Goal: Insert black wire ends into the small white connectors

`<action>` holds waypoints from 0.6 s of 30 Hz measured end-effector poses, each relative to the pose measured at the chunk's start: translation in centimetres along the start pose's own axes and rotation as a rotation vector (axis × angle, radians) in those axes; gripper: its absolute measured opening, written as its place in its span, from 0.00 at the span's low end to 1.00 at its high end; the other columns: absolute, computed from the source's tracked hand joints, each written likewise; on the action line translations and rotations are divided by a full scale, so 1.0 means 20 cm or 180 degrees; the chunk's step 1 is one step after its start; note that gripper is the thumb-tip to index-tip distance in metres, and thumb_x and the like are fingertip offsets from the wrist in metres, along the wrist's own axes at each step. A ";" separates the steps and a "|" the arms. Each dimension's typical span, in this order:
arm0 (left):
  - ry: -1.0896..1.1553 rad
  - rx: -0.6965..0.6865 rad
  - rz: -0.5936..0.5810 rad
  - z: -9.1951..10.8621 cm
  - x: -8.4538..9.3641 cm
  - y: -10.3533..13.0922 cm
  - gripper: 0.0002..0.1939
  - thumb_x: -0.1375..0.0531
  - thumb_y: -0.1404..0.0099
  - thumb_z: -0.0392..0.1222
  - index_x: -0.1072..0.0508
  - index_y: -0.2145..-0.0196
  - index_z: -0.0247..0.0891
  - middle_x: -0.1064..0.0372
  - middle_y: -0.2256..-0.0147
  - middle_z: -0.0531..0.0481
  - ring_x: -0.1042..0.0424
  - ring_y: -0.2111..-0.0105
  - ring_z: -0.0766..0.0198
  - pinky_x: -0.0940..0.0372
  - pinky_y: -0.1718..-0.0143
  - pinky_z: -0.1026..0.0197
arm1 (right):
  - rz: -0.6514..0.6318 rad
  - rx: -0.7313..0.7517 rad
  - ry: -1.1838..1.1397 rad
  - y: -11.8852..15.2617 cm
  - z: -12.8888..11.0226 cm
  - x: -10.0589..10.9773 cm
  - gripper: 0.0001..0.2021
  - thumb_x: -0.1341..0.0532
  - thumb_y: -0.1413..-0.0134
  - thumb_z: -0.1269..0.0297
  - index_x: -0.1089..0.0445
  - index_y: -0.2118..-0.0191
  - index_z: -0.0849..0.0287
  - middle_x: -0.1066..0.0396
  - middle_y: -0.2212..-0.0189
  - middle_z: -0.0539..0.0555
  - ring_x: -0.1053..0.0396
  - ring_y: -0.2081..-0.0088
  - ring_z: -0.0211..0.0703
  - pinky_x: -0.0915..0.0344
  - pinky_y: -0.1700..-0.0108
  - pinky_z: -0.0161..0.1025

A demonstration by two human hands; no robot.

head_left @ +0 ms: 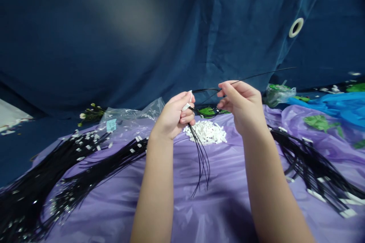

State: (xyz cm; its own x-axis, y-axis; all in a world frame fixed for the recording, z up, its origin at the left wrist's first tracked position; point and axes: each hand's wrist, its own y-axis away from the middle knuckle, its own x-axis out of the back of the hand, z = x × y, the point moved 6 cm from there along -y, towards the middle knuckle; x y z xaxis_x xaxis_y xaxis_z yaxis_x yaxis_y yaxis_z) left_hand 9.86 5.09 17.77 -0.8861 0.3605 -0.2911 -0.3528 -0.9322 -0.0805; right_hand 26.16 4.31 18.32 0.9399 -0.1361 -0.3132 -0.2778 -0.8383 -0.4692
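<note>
My left hand (176,115) is closed around a white connector (186,107) with several thin black wires (201,155) that hang below it. More of these black wires loop from the connector across to my right hand (241,102). The right thumb and fingers pinch a black wire, whose loose end (268,72) sticks out to the upper right. Just beyond my hands, a heap of small white plastic pieces (205,133) lies on the purple sheet (211,209). My fingers hide the exact place where the wires meet the connector.
Two bundles of black wires with white ends lie at left, the outer one (57,163) and the inner one (111,163). Wired connectors (310,159) lie at right. A clear bag (134,115) with a blue label sits behind. A blue curtain (128,45) hangs at the back.
</note>
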 end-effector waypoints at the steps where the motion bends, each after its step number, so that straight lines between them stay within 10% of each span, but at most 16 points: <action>1: -0.0002 -0.0006 -0.0084 0.00 -0.01 0.00 0.11 0.42 0.35 0.46 0.37 0.71 0.38 0.59 0.85 0.64 0.55 0.89 0.77 0.42 0.83 0.70 | -0.0004 -0.0133 -0.0120 -0.01 0.03 0.00 0.10 0.32 0.51 0.57 0.26 0.68 0.58 0.31 0.76 0.47 0.34 0.81 0.29 0.35 0.79 0.28; 11: -0.0377 -0.0399 0.0205 0.01 0.03 -0.03 0.10 0.44 0.33 0.46 0.38 0.70 0.39 0.57 0.82 0.62 0.55 0.88 0.78 0.43 0.83 0.70 | 0.0141 0.0086 -0.0317 -0.01 -0.03 0.03 0.12 0.33 0.50 0.54 0.26 0.69 0.58 0.33 0.76 0.47 0.36 0.81 0.29 0.38 0.81 0.29; 18: -0.0679 -0.0533 0.0460 0.02 0.08 -0.05 0.10 0.45 0.33 0.44 0.38 0.71 0.39 0.56 0.82 0.62 0.55 0.88 0.77 0.44 0.84 0.69 | 0.1063 0.1131 -0.0761 0.00 -0.20 0.21 0.20 0.47 0.38 0.46 0.24 0.63 0.55 0.33 0.72 0.49 0.32 0.74 0.33 0.29 0.68 0.35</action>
State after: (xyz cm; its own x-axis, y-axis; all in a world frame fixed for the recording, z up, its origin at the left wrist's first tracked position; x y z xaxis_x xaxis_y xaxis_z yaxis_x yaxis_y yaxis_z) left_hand 8.68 6.63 17.66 -0.9728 0.2059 -0.1058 -0.1800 -0.9601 -0.2139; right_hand 30.98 1.59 20.38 0.7291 -0.2060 -0.6527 -0.6427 -0.5341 -0.5493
